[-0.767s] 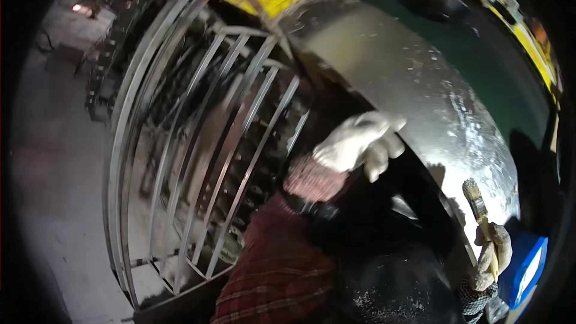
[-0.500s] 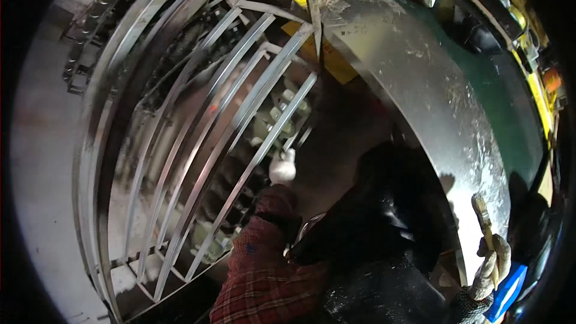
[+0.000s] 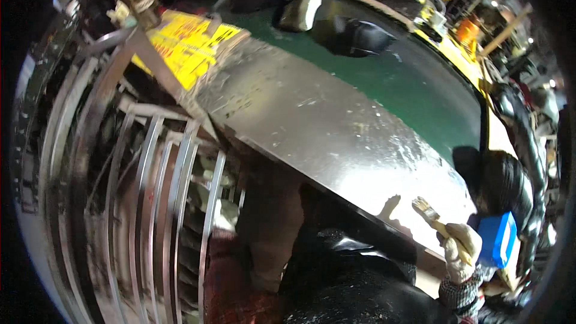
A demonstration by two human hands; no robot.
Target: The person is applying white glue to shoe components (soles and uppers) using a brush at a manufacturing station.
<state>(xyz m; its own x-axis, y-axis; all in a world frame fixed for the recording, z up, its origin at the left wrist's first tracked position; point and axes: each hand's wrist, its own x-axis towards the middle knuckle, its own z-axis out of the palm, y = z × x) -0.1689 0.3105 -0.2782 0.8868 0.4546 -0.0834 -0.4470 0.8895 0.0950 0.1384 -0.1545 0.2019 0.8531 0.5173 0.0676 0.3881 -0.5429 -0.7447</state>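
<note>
My right hand (image 3: 462,245), in a white glove, is closed round the pale handle of a flat brush (image 3: 426,209). The bristles point up and left, above a brightly lit grey metal sheet (image 3: 312,126) that casts back the light. My left arm, in a red checked sleeve, reaches down beside a rack of slanting metal bars (image 3: 180,198). At its end the gloved left hand (image 3: 225,215) is partly behind a bar, next to pale greenish parts (image 3: 210,171); its fingers are too hidden and blurred to read.
A blue box (image 3: 498,240) stands right of my right hand. Yellow printed sheets (image 3: 186,45) lie at the metal sheet's far left end, beside a rusty upright bar (image 3: 159,66). On the green tabletop (image 3: 396,114) are a white-and-black piece (image 3: 307,9) and a black piece (image 3: 360,37).
The view has swung to the right, so more of the green tabletop shows and the rack sits farther left. My right hand still holds the brush; my left hand is now more hidden.
</note>
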